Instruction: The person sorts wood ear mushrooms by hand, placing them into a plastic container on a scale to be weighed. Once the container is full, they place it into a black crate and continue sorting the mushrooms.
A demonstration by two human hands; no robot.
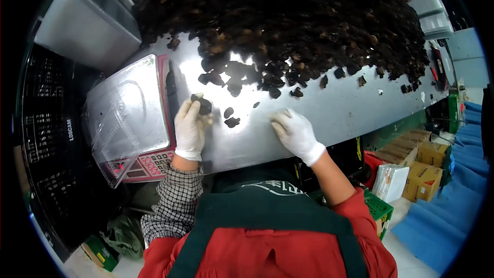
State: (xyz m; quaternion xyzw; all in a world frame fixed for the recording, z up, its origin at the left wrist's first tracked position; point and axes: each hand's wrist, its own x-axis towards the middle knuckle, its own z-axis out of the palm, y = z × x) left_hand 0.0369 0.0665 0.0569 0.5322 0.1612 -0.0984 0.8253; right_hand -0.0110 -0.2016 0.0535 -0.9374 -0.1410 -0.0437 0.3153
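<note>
Partly, in the head view, the heap (288, 25) beyond both hands' fingers runs out of frame at the top, its far pieces merging into black. The left hand (190, 128), upright, has its gloved fingers clamped on a dark piece (202, 104), which hides some of them. The right hand (296, 133) reaches in low over the metal table (247, 149), fingers curled; whether their tips meet, I cannot tell. The piece between the left fingertips looks blackish and irregular; small loose pieces (232, 122) lie just right of those fingers.
</note>
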